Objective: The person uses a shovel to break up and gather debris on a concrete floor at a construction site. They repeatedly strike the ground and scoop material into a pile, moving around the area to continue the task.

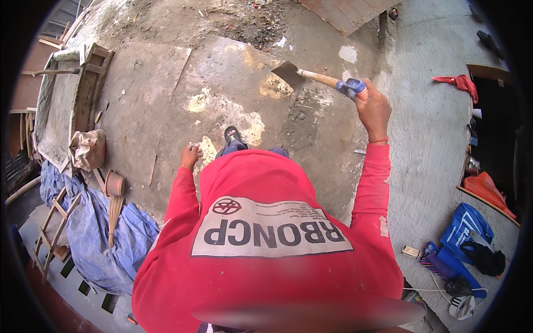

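My right hand point(375, 111) is closed round the blue-and-orange grip of a shovel point(319, 77) with a short wooden shaft. The shovel's square metal blade points away to the left, over the grey ground near a pale yellowish patch point(276, 86). Whether the blade touches the ground I cannot tell. My left hand point(191, 156) hangs low beside my left leg, its fingers partly curled; it is small in the picture and what it may hold does not show clearly. A sandalled foot point(232, 135) stands on the ground ahead of my red sweatshirt.
At the left stand a wooden-framed trough point(61, 105), a sack-lined bucket point(89, 150), a small brown bucket point(115, 183), a broom point(114, 219) and a blue tarp point(105, 238). A grey wall point(413, 127) with an opening rises at right, near a blue bag point(465, 225). Rubble point(261, 28) lies far ahead.
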The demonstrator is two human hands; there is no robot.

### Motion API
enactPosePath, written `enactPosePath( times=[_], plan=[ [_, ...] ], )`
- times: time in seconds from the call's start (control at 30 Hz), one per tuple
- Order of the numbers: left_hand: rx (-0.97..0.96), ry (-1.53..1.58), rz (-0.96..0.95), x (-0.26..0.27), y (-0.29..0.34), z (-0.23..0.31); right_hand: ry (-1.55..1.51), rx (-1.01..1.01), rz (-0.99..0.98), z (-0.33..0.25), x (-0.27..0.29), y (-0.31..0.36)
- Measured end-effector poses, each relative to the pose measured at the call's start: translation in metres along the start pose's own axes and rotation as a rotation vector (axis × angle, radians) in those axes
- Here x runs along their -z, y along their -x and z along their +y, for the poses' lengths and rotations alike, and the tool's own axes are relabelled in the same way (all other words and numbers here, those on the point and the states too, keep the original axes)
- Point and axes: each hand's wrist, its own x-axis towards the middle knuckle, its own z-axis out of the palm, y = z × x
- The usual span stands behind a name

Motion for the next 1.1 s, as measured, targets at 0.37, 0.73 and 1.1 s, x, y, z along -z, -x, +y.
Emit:
enactPosePath(
  times=[0.37,0.73,1.1],
  plan=[
    [0.081,-0.097,-0.031,0.005,0.003,-0.031,-0.018,-0.131,0.117,0.016,-0.019,0.018],
    [0.004,-0.246,-0.138,-0.006,-0.024,0.011,0.069,-0.106,0.132,-0.004,-0.048,0.024],
    [0.036,-0.312,-0.101,-0.007,-0.018,0.010,-0.029,0.436,0.215,-0.006,-0.085,0.018]
  ],
)
